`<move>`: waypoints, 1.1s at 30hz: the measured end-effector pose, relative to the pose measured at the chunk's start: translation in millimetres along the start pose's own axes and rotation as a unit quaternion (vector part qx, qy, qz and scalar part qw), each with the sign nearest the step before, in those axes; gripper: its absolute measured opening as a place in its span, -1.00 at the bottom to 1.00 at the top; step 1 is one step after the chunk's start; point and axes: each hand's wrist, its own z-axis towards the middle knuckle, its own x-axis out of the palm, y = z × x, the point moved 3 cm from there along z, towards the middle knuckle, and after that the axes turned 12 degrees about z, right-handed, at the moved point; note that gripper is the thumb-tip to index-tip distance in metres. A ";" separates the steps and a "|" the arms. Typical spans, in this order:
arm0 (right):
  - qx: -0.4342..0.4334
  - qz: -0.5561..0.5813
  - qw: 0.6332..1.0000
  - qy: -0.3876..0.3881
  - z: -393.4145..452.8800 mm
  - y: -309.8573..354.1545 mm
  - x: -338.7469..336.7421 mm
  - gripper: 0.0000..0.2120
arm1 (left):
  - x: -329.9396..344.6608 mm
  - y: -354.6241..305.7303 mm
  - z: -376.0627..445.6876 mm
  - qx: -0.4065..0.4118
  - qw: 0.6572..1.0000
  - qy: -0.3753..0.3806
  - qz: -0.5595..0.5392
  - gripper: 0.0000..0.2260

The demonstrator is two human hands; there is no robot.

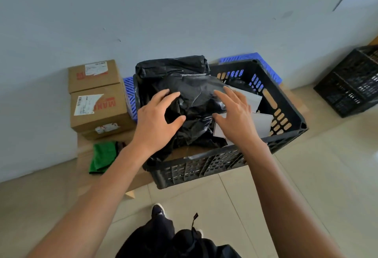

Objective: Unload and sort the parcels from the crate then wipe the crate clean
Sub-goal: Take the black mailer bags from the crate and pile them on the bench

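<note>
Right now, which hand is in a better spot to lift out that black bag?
Probably the left hand: its fingers and thumb already curve around the black bag in the crate. The right hand lies flatter, partly over grey envelopes.

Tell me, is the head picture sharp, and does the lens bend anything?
Head view: soft daylight, no hard shadows; wide-angle bending curves the wall's base and stretches the forearms; both hands, left and right, are fairly sharp; the black parcel shows dull glare on its wrinkles.
</note>
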 end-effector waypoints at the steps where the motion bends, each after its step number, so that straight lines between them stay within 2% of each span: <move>1: -0.011 -0.010 1.000 0.011 4.9 -2.8 2.1 -0.35 | 2.0 1.7 1.7 -0.004 1.000 0.003 -0.009 -0.46; 13: -0.106 -0.025 0.993 0.038 40.5 -34.3 13.0 -0.25 | 17.7 6.4 33.6 -0.017 0.998 0.009 -0.057 -0.62; 22: -0.197 0.027 0.980 -0.027 45.2 -57.1 3.8 -0.53 | 7.3 -13.7 27.2 -0.047 0.999 0.005 -0.026 -0.80; 33: -0.290 0.118 0.950 -0.010 48.9 -87.1 -39.2 -0.76 | 19.3 -91.2 -2.4 -0.107 0.992 -0.062 -0.029 -0.80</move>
